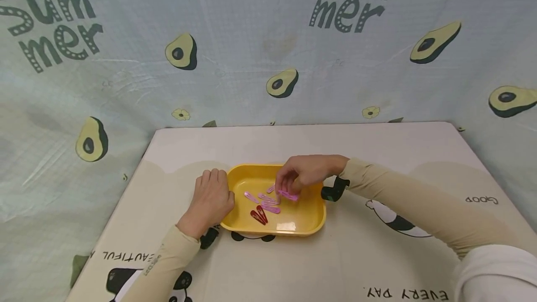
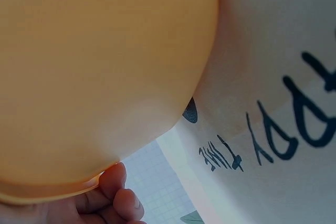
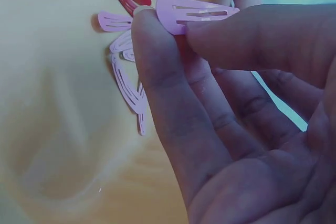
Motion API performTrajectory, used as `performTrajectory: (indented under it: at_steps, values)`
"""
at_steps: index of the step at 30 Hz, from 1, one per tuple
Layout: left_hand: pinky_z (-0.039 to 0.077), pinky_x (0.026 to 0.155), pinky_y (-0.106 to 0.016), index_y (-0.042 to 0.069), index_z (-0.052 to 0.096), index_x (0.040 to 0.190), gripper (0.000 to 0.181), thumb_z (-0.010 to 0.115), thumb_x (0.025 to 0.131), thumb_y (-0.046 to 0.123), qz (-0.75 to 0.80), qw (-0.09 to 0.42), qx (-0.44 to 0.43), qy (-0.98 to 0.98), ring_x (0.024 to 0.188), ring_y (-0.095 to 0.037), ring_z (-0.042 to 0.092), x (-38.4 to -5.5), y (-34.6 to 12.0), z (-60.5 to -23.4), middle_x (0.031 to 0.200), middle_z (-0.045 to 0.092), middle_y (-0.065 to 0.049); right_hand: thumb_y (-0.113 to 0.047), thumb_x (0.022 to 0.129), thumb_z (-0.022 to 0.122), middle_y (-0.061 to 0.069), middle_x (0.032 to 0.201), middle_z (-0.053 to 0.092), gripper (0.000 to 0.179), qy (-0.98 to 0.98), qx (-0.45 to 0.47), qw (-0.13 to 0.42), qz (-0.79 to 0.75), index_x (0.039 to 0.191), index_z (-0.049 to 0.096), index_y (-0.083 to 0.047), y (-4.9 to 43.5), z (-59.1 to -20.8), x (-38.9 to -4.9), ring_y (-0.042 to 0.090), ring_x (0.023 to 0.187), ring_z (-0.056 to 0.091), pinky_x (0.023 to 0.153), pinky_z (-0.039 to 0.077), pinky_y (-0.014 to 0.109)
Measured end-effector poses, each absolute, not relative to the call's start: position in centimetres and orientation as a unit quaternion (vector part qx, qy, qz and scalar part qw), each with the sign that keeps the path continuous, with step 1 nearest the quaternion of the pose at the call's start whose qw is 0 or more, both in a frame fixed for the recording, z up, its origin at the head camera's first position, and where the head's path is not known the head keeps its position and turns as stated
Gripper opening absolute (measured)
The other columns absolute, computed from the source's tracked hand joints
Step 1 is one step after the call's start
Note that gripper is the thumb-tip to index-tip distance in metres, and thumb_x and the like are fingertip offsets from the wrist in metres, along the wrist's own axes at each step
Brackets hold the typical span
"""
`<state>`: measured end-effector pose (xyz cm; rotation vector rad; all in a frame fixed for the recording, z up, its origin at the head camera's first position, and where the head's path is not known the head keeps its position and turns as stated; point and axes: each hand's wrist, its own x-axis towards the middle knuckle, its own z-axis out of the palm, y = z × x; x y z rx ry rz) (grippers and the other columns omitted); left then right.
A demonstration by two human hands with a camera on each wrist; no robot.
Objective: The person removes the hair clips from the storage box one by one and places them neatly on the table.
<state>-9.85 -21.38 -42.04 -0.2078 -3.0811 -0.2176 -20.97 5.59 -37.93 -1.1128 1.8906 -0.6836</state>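
Note:
A yellow plastic tray point(image 1: 308, 216) lies on the table, and my left hand point(image 1: 211, 197) grips its left rim. In the left wrist view, curled fingers point(image 2: 113, 182) meet the tray's edge beside its large smooth wall. Over the right half of the tray, my right hand point(image 1: 308, 170) pinches a pink snap hair clip point(image 3: 167, 11) between thumb and finger. Several more pink hair clips point(image 1: 270, 209) lie loosely grouped on the tray floor, left of the right hand. Red hair clips point(image 1: 258, 216) lie at the front of that group, close together.
A pale printed cloth point(image 1: 356, 264) with panda drawings and lettering covers the table. Behind the table's far edge point(image 1: 293, 125) hangs a light curtain point(image 1: 235, 92) patterned with avocados.

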Motion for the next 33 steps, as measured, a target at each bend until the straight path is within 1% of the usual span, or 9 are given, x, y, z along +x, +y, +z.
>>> performTrajectory:
  at_steps: [4,8,12,17,22,26,33]
  values:
    - [0.028,0.079,-0.04,-0.002,0.049,0.099,0.018,0.054,0.094,0.015,-0.071,0.019,-0.065,-0.995,0.085,-0.029,0.035,-9.8,-21.3,-42.0,0.085,0.04,-0.011,0.001,0.088,0.053,-0.001,0.093,0.068,0.036,0.754,-0.44,0.399,-0.281,0.119,0.071,-0.004,6.0,-37.8,-20.9,0.012,0.085,0.062,0.084,0.054,0.025]
    - [0.028,0.079,-0.04,-0.002,0.049,0.101,0.02,0.054,0.094,0.016,-0.07,0.015,-0.061,-0.996,0.086,-0.03,0.036,-9.8,-21.3,-42.0,0.086,0.041,-0.011,0.0,0.088,0.054,0.001,0.095,0.068,0.036,0.758,-0.435,0.392,-0.288,0.12,0.07,-0.003,6.4,-37.8,-20.8,0.012,0.085,0.062,0.083,0.055,0.024]
    - [0.029,0.08,-0.041,-0.002,0.049,0.101,0.02,0.054,0.095,0.016,-0.071,0.011,-0.058,-0.996,0.087,-0.03,0.036,-9.9,-21.3,-42.1,0.086,0.041,-0.012,-0.001,0.091,0.054,0.002,0.097,0.069,0.033,0.762,-0.423,0.39,-0.298,0.12,0.07,-0.003,6.9,-37.8,-20.7,0.013,0.085,0.063,0.084,0.058,0.025]
    - [0.028,0.08,-0.041,-0.002,0.049,0.101,0.019,0.052,0.094,0.015,-0.076,0.007,-0.058,-0.995,0.088,-0.03,0.036,-9.9,-21.2,-42.1,0.086,0.041,-0.012,-0.001,0.093,0.054,0.002,0.097,0.07,0.031,0.768,-0.406,0.376,-0.322,0.119,0.07,-0.002,7.9,-37.5,-20.6,0.014,0.085,0.064,0.084,0.058,0.027]
    - [0.028,0.08,-0.04,-0.002,0.049,0.1,0.017,0.051,0.094,0.014,-0.079,0.009,-0.058,-0.995,0.087,-0.03,0.035,-9.9,-21.2,-42.0,0.086,0.041,-0.012,-0.003,0.093,0.056,0.005,0.097,0.072,0.029,0.778,-0.385,0.351,-0.352,0.119,0.07,-0.001,9.0,-37.5,-20.6,0.016,0.086,0.067,0.084,0.06,0.029]
    - [0.027,0.08,-0.04,-0.002,0.049,0.1,0.017,0.051,0.094,0.014,-0.082,0.007,-0.057,-0.995,0.087,-0.03,0.035,-9.9,-21.2,-42.0,0.086,0.041,-0.012,-0.007,0.095,0.059,0.004,0.099,0.073,0.028,0.795,-0.362,0.319,-0.368,0.12,0.07,-0.001,10.0,-37.7,-20.5,0.017,0.087,0.069,0.084,0.061,0.03]
    - [0.026,0.079,-0.039,-0.002,0.049,0.099,0.016,0.052,0.094,0.014,-0.083,0.012,-0.056,-0.995,0.087,-0.03,0.035,-9.9,-21.1,-42.0,0.085,0.041,-0.011,-0.01,0.096,0.064,0.006,0.096,0.075,0.027,0.797,-0.335,0.289,-0.411,0.12,0.07,0.001,11.8,-38.1,-20.5,0.017,0.086,0.07,0.083,0.06,0.028]
